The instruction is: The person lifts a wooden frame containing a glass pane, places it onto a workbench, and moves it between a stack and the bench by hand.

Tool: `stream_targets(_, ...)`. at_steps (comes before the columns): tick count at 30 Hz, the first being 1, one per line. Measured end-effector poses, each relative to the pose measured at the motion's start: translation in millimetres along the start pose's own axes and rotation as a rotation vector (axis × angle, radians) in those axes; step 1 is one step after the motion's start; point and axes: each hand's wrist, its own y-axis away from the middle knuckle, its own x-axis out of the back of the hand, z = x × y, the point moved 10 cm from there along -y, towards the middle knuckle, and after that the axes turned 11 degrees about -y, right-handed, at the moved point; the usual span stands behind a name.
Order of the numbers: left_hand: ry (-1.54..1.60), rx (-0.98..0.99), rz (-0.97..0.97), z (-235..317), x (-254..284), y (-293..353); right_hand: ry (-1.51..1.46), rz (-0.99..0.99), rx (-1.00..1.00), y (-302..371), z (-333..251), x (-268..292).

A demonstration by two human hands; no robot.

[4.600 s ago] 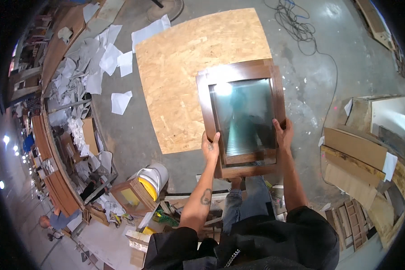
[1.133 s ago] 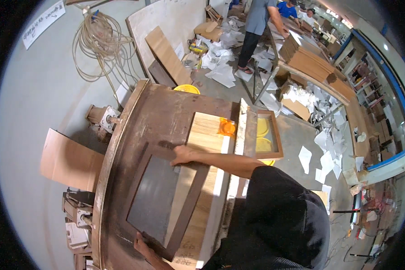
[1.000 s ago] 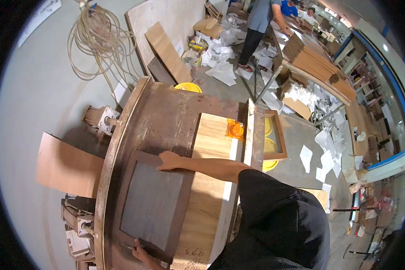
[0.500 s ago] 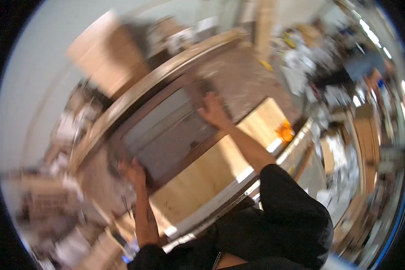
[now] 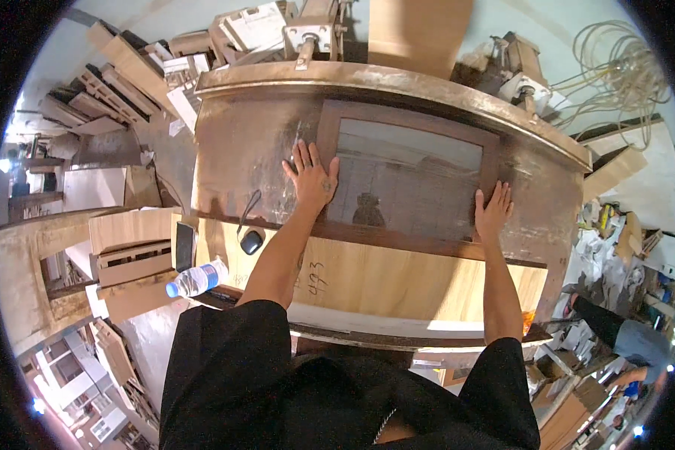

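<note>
Far left: stacked wood pieces [image 5: 131,247] beside the bench. Next, a clear water bottle [image 5: 201,279] with a blue cap lay tilted near the bench's front left corner, a dark flat rectangular item [image 5: 184,246] just beyond it. To their right, a small black case [image 5: 251,241] with a strap sat on the light board [image 5: 397,285], left of the person's forearm.

Left hand [image 5: 311,184]: grip released, palm down, fingers spread wide, nothing clasped. Thumb lay over the left rail of the framed panel [image 5: 409,184]; fingers reached past its outer edge, above or on the brown bench top [image 5: 255,135]. Exact fingertip contact: cannot tell.

Framed panel lay flat on the bench top between both hands, long sides running left to right, dark brown frame around a shiny grey pane. Near rail ran along the light board's far edge; overlap or mere contact unclear.

Right hand [image 5: 495,214]: also unclenched, at the panel's right end, fingers fairly close together and pointing away from the body, thumb apart on the frame side. Hand not wrapped around anything; pressure cannot be told.

Farther right: orange item [image 5: 529,322] by the right forearm, coiled hose [image 5: 626,71] at upper right, co-worker in a grey top [image 5: 641,345] near the rim.
</note>
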Motion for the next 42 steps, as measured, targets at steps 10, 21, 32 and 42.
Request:
stream_targets(10, 0.004, -0.031, 0.036, 1.3, -1.7, 1.3, 0.05, -0.061, -0.036, 0.5, 7.6, -8.9)
stream_targets(21, -0.01, -0.015, -0.055, 1.7, -7.8, 0.1, 0.04, -0.045, -0.016, 1.3, 10.5, -10.5)
stream_targets(32, -0.051, 0.002, -0.088, -4.6, -16.5, 5.6, 0.048, -0.012, -0.005, 3.8, 2.8, -8.5)
stream_targets(42, -0.061, -0.051, -0.037, 9.4, -13.5, -3.9, -0.035, 0.029, -0.007, -0.1, 9.1, 2.9)
